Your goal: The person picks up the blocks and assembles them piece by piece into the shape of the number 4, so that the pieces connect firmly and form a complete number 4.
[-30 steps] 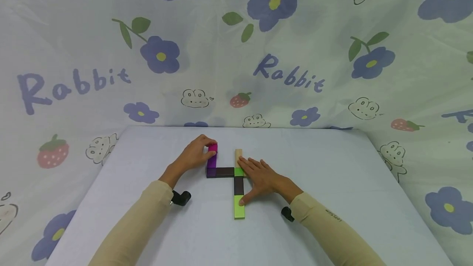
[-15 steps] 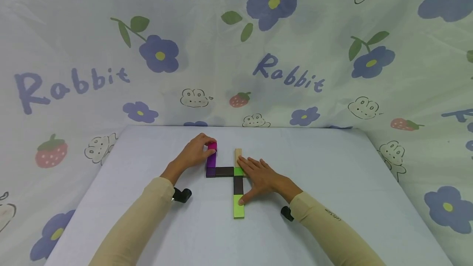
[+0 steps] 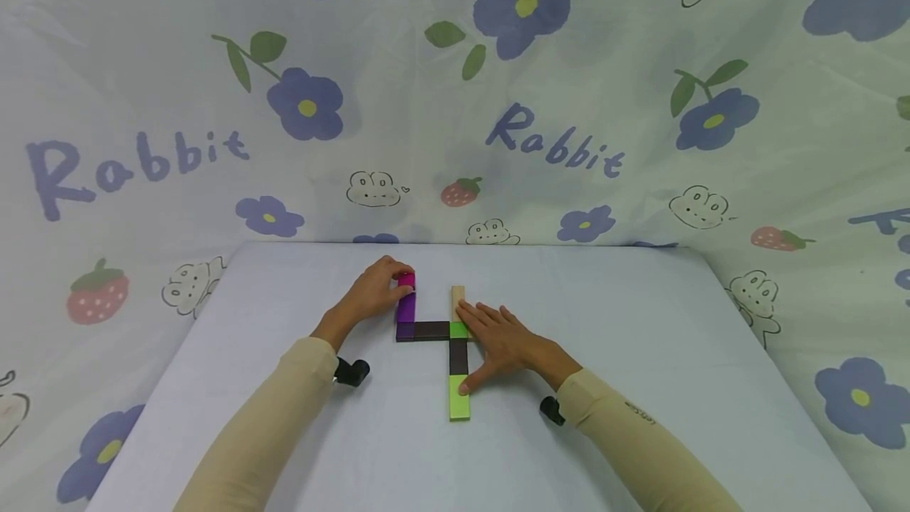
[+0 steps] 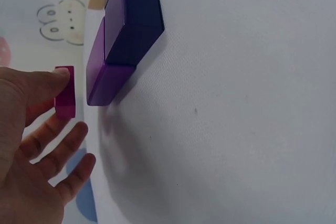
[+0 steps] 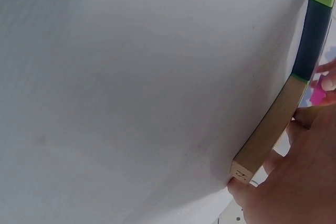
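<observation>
With thumb and forefinger my left hand (image 3: 371, 291) pinches a magenta block (image 4: 65, 95) by its ends, its other fingers spread loosely. In the left wrist view a gap shows between that block and the purple block (image 4: 102, 80). The purple block (image 3: 406, 309) leads to a dark purple corner (image 3: 405, 331) of the block layout. My right hand (image 3: 501, 336) lies spread at the layout's right side, fingertips at a pale wooden block (image 3: 457, 299) and thumb on a lime block (image 3: 459, 408). A wooden block (image 5: 270, 129) runs beside its fingers in the right wrist view.
A black block (image 3: 431, 330) joins the corner to a green block (image 3: 459, 330), with another black block (image 3: 459, 357) running toward the person. All lie on a white table (image 3: 604, 291); a patterned cloth (image 3: 426, 117) hangs behind. Black wrist cameras (image 3: 351, 373) sit under both sleeves.
My left hand has shifted very slightly, still holding the magenta block. The right hand and the laid blocks stay where they were; the whole view has drifted a little.
</observation>
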`<state>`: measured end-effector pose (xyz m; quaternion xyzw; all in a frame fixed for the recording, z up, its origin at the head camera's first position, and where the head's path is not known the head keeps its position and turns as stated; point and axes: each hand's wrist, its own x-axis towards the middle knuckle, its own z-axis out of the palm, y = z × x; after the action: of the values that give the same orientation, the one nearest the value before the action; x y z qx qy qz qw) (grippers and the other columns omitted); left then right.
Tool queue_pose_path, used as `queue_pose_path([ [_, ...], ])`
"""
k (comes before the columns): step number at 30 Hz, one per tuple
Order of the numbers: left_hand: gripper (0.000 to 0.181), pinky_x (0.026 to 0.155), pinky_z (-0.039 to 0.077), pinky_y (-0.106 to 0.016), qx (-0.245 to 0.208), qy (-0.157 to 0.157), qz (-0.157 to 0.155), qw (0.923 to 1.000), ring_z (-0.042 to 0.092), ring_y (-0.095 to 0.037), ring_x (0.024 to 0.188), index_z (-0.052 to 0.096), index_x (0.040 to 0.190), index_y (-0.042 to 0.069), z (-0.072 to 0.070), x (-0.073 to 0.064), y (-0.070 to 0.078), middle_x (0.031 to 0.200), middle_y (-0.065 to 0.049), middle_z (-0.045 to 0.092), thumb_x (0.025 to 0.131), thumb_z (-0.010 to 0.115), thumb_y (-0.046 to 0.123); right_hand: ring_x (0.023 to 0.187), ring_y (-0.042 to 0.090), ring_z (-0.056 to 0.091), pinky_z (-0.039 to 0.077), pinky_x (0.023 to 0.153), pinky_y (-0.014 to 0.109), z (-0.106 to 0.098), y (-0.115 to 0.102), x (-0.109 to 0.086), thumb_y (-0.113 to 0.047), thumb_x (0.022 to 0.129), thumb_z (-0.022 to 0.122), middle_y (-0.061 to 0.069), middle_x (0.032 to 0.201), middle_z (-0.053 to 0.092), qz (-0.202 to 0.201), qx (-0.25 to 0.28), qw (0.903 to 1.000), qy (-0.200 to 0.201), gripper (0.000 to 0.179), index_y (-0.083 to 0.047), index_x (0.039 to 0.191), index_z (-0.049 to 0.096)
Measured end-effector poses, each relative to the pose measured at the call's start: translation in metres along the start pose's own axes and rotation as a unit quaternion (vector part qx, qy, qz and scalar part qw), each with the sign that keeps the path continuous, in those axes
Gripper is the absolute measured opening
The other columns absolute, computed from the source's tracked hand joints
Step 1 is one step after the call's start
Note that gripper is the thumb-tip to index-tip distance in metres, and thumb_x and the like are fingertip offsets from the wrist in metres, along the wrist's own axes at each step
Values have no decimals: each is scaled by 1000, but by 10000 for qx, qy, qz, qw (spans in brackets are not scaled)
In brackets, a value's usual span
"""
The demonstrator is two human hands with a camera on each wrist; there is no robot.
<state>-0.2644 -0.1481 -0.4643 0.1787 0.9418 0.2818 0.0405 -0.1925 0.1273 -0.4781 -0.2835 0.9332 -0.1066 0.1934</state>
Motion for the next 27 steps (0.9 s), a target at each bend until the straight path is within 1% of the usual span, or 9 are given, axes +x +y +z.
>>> queue_pose_path([
  [8, 33, 98, 49, -50, 33, -47, 52, 10000, 59, -33, 109, 67, 125, 0, -1, 4, 0, 113, -17, 59, 95, 71, 14, 155, 25, 8, 5, 123, 54, -2, -2, -1, -79, 65, 76, -3, 170, 6, 4, 107, 9999, -34, 133, -21, 164, 9],
  [20, 34, 103, 47, -51, 61, -197, -136, 9997, 58, -34, 113, 66, 127, 2, 0, 7, -1, 117, -16, 59, 95, 70, 15, 155, 25, 8, 5, 123, 55, -2, 0, -1, -80, 64, 76, -4, 170, 6, 5, 108, 9999, -21, 134, -22, 164, 9],
  [27, 34, 102, 47, -50, 126, -269, -203, 9994, 57, -33, 113, 66, 128, 2, 0, 7, 1, 118, -16, 58, 96, 70, 15, 155, 25, 8, 5, 123, 55, -2, 0, -1, -81, 64, 75, -5, 170, 6, 9, 86, 10000, -21, 134, -23, 164, 9],
])
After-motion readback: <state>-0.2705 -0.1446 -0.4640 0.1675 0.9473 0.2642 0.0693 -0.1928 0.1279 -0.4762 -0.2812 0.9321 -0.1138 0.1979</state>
